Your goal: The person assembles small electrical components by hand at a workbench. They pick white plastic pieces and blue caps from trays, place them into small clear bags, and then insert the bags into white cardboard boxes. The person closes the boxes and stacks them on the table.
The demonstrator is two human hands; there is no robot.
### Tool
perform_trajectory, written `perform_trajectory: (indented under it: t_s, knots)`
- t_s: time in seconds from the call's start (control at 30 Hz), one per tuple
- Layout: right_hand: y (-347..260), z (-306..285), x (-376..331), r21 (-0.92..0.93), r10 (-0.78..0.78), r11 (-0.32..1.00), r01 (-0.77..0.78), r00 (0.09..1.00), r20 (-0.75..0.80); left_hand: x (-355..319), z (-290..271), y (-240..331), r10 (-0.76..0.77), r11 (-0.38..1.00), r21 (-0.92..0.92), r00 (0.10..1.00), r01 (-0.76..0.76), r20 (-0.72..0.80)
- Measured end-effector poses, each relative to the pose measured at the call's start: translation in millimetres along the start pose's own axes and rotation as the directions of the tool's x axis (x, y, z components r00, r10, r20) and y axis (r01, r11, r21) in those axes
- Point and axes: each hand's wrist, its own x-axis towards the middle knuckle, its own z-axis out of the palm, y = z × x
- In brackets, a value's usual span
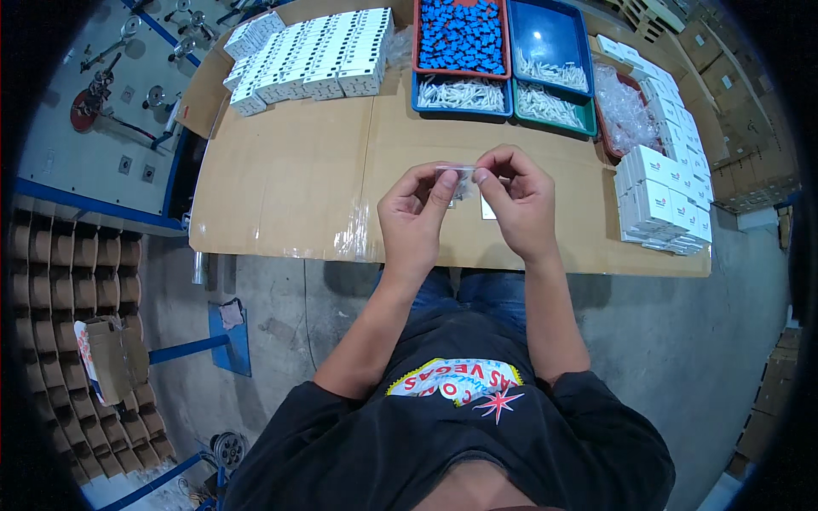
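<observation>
A small clear plastic bag (465,185) is held up over the near part of the cardboard-covered table (281,187). My left hand (412,211) pinches its left top corner between thumb and fingers. At the opposite corner, my right hand (521,203) is closed in a pinch too. Small dark and light bits show through the plastic, too small to name. Partly hidden behind my right hand, a white flat piece (487,209) lies on the cardboard.
Rows of small white boxes (311,55) stand at the back left. Blue pieces fill a red tray (417,51); white pieces lie in a blue tray (509,95) and a green tray (591,119). To the right are clear bags (625,111) and stacked white boxes (660,200).
</observation>
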Motion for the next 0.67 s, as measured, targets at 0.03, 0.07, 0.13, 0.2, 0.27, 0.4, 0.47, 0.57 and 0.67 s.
perform_trajectory:
  t_s: [0.03,0.07,0.13,0.2,0.27,0.4,0.47,0.57,0.67]
  knots:
    - [0,1,0,0.013,-0.007,1.000,0.007,1.000,-0.001,0,-1,-1,0.004,1.000,-0.008,1.000,-0.004,-0.004]
    - [1,0,1,-0.006,0.002,1.000,-0.002,1.000,0.021,0,-2,-2,0.008,1.000,-0.016,1.000,-0.009,-0.008]
    - [3,-3,1,-0.046,0.021,0.999,-0.018,0.998,0.066,2,-2,-2,0.024,1.000,0.005,1.000,-0.024,0.001]
    - [4,-2,0,-0.056,-0.001,0.998,0.004,0.998,0.066,2,-2,-1,0.026,0.999,0.024,1.000,-0.026,0.004]
    - [5,-1,0,-0.058,-0.010,0.998,0.013,0.998,0.057,1,-2,1,0.015,0.999,0.041,1.000,-0.015,0.002]
    - [10,-1,0,-0.037,0.004,0.999,-0.003,1.000,0.026,0,0,-1,0.023,0.999,0.035,1.000,-0.024,0.004]
    - [11,0,0,-0.018,0.009,1.000,-0.009,1.000,0.022,0,1,1,0.023,0.999,0.023,1.000,-0.022,-0.021]
    - [11,-1,0,-0.010,0.014,1.000,-0.014,0.999,0.035,1,-2,-1,0.045,0.998,0.043,0.999,-0.045,0.013]
    - [9,-1,0,-0.013,0.028,1.000,-0.027,0.998,0.053,1,-5,-5,0.087,0.994,0.068,0.995,-0.090,0.040]
